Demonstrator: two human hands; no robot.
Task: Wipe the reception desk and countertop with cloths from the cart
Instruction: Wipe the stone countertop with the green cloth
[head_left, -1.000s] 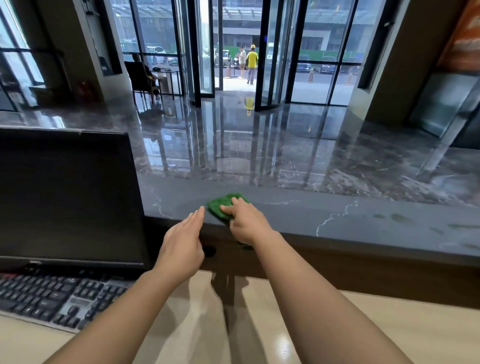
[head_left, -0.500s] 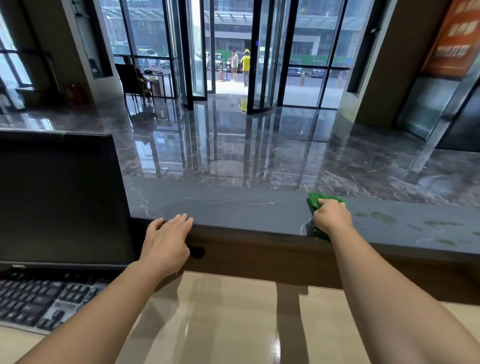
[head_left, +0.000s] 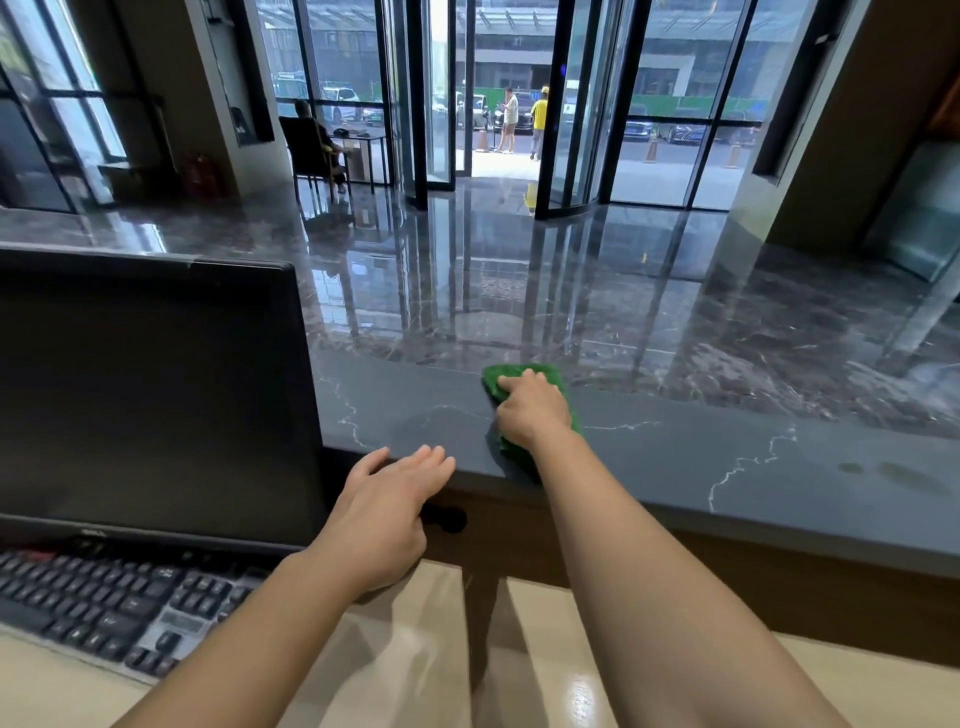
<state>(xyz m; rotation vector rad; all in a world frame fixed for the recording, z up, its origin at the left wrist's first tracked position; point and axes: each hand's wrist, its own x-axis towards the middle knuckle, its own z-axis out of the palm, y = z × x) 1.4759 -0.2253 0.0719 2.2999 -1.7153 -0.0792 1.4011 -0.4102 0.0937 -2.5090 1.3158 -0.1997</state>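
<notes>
A green cloth (head_left: 546, 372) lies bunched on the dark grey marble countertop (head_left: 727, 457), close to its near edge. My right hand (head_left: 532, 411) sits on top of it with the fingers curled over the cloth, pressing it onto the stone. My left hand (head_left: 387, 514) is to its left and nearer to me, with straight fingers whose tips rest on the countertop's front edge; it holds nothing. Below the countertop lies the pale lower desk (head_left: 415, 654).
A black monitor (head_left: 145, 395) stands at the left, its right edge close to my left hand, with a black keyboard (head_left: 119, 603) in front of it. Faint damp marks (head_left: 893, 470) show on the countertop at the right. Beyond is the glossy lobby floor and glass doors.
My right hand swept the green cloth to the right along the countertop, then back left toward my left hand. My left hand stayed at the countertop's edge.
</notes>
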